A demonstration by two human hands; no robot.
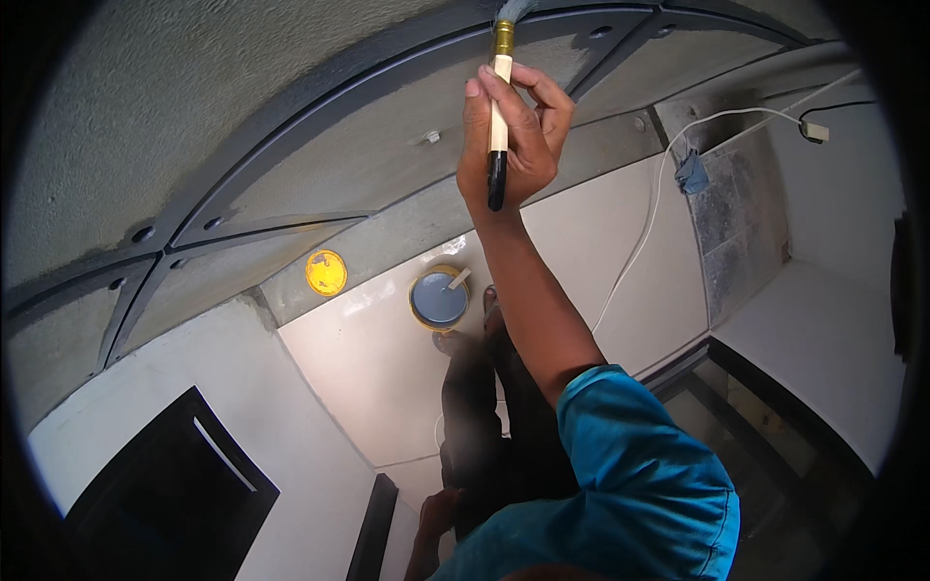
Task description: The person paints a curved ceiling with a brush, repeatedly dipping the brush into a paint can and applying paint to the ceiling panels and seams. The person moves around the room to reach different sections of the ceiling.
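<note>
- Because headcam's all I get remotely, risks first: R hand (528, 145) is up at 12 o'clock, fingers wrapped round the brush (498, 136) handle, bristles (515, 10) overhead.
- Drip risk, I'd say: bristles look loaded w/ grey, so excess could run down the handle onto fingers or arm (542, 290).
- Smear risk: if the wrist wobbles, strokes could stray off the dark grey bands (218, 167) onto plainer wall (320, 184).
- Spill risk, prob. worst: paint pot (412, 302) sits uncovered on tile floor (601, 223) nr centre, feet (448, 341) just beside it; one careless step w/ eyes up could tip it.
- Trip risk: white cable (635, 254) trails twd 2–4 o'clock.
- L hand (441, 508) is down nr 6 o'clock by the leg (470, 397); can't tell if its fingers are open or closed.
- Brush: pale handle, black butt end twd wrist, brass-coloured ferrule (504, 39), greyish bristles cropped by the top edge, so I can't confirm wall contact.
- Pot: yellow-rimmed, blue-grey paint (434, 302) inside, pale stick (459, 279) leaning in it; yellow lid (326, 273) at 9 o'clock.
</note>
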